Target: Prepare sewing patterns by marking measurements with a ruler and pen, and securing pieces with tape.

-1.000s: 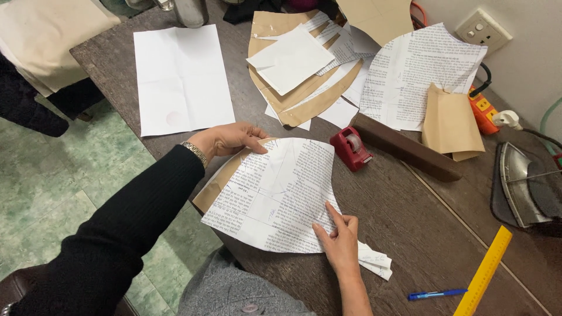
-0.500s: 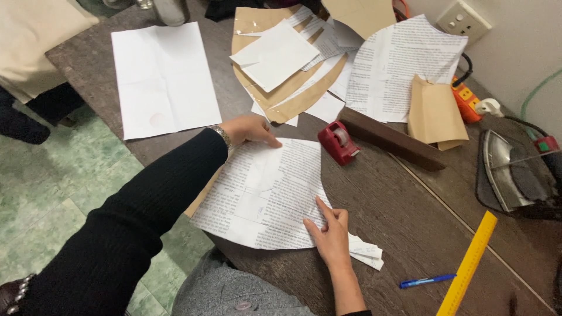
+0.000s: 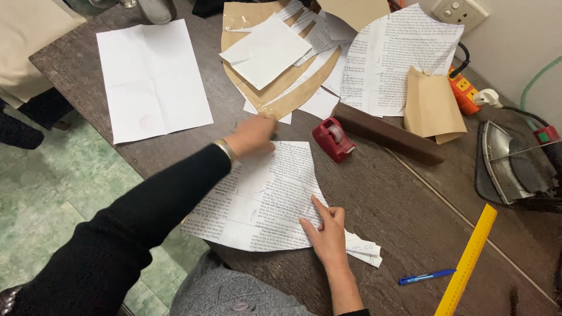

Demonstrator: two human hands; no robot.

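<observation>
The printed sheet (image 3: 263, 199) is lying at the near edge of the dark worktop (image 3: 410, 193), just near-left of a red tape dispenser (image 3: 332, 139). The left hand (image 3: 253, 136) is resting blurred at the sheet's far edge, so whether its fingers are clenched cannot be told. The right hand (image 3: 328, 229) is pressing released, flat fingers on the sheet's near right edge, with a blue pen (image 3: 426, 277) and yellow ruler (image 3: 467, 261) lying to the right.

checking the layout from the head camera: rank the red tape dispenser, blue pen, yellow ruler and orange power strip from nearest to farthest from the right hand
From the right hand, pressing on the printed paper sheet:
1. Red plastic tape dispenser, up the table beyond the sheet.
2. Blue pen, lower right near the table edge; close to the dispenser's distance, so this order is tentative.
3. Long yellow ruler, just right of the pen.
4. Orange power strip, far upper right by the wall.
</observation>
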